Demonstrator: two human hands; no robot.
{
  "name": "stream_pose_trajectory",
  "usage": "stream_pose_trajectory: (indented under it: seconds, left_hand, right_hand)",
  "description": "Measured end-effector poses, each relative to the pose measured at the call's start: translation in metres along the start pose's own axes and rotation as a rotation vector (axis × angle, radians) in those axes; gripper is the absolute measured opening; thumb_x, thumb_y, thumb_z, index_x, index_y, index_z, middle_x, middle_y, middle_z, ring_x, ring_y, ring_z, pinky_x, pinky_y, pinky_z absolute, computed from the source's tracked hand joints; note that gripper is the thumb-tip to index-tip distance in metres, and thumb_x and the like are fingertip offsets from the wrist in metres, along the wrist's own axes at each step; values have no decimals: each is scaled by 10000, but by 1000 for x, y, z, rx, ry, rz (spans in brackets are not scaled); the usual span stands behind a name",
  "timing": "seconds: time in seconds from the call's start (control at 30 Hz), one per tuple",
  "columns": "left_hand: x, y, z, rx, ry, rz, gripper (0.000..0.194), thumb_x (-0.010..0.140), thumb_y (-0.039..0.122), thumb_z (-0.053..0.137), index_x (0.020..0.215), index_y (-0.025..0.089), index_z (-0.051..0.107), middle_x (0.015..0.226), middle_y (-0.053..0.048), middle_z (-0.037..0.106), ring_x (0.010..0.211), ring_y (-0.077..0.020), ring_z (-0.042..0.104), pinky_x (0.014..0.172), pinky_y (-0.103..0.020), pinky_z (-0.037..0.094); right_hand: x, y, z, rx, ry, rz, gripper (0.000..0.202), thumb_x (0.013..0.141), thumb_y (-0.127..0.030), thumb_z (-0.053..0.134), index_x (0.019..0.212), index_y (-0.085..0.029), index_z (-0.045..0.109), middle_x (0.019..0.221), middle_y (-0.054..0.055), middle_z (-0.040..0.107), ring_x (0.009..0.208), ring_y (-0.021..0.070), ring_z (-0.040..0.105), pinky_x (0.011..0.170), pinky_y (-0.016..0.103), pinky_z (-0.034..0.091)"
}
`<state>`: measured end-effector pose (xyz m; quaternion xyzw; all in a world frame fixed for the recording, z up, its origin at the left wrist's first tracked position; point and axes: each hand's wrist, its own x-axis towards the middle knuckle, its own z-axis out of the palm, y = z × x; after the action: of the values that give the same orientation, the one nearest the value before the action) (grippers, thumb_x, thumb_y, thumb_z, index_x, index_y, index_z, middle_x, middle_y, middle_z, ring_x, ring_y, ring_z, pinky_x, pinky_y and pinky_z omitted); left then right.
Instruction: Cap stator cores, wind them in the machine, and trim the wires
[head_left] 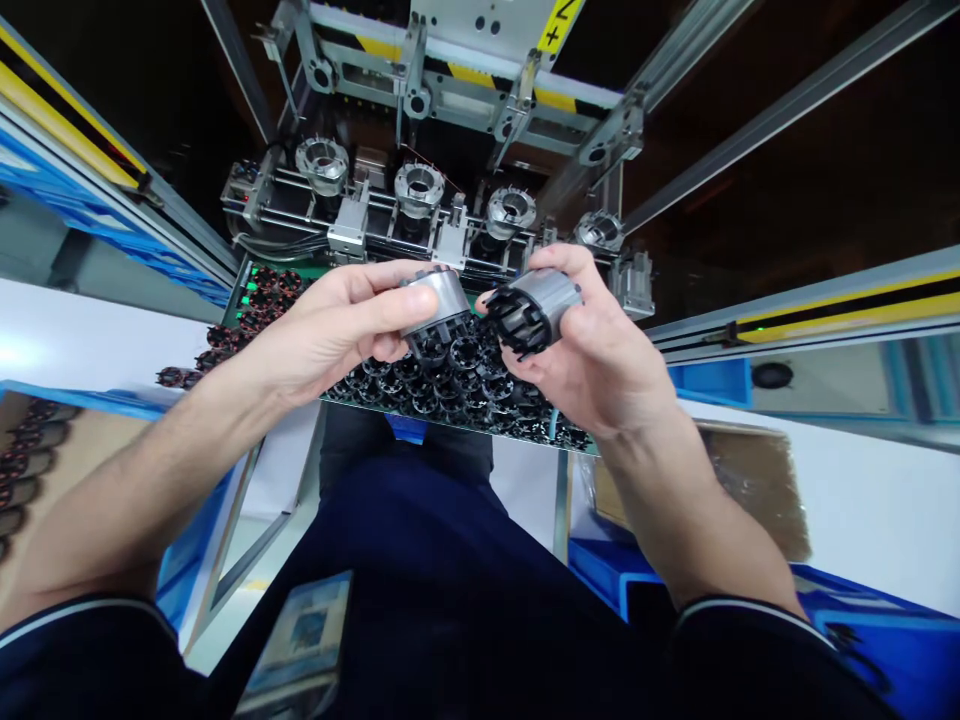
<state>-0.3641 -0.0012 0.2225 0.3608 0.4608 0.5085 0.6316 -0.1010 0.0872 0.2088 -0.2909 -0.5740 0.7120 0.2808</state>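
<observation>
My left hand [352, 315] grips a silver metal cylinder with black plastic prongs [442, 300], its pronged end tilted downward. In my right hand [592, 330] is a second silver and black cylinder [551, 300], turned so that its open, black-slotted end faces left. A small gap separates the two parts. Beneath my hands, many similar black pronged parts [465, 385] stand packed in rows, partly hidden by my fingers.
A machine with round metal fixtures [418, 188] stretches across the far side. Copper-wound parts [274, 290] lie at the left of the rows. Blue bins [611, 570] and yellow-striped rails [847, 310] flank the work area.
</observation>
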Motion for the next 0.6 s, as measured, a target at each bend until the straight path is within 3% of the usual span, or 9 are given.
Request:
stream_pose_trajectory:
  seconds: [0.17,0.3,0.37,0.47,0.6]
  left_hand:
    - [6,0,-11,19,22,6,525,842,519,1103,1235,213,937,986,-31,757,657,-57,561,514,-185,409]
    - [20,1,-38,136,78,79,597,767,436,1154,1271,215,923,1096,-40,815,775,-107,644,593,-239,471]
    - [33,3,-60,292,157,158,666,768,361,1159,1363,214,896,1164,-36,840,863,-143,687,694,-277,529]
    - [60,11,-96,595,281,256,683,766,331,1155,1372,193,872,1117,8,833,950,-169,677,896,-309,587]
    - [97,24,-137,891,239,188,655,887,545,1070,1404,214,842,949,94,724,991,-134,659,1219,-319,521]
  right_hand:
    - [5,-4,2,71,12,86,681,830,-640,1054,1389,-392,757,1321,29,816,623,103,488,472,289,481]
    - [23,8,-9,-80,52,-14,562,930,-645,996,1361,-396,734,1208,21,772,699,149,636,524,315,582]
    - [41,19,-22,-255,112,-138,565,952,-666,989,1385,-398,744,1250,40,760,838,195,744,625,353,679]
    - [80,36,-47,-534,194,-298,725,859,-712,1054,1427,-353,781,1398,97,766,1088,284,811,779,422,764]
    - [140,58,-78,-763,223,-317,789,802,-773,1045,1388,-295,822,1452,155,792,1002,321,826,817,512,767]
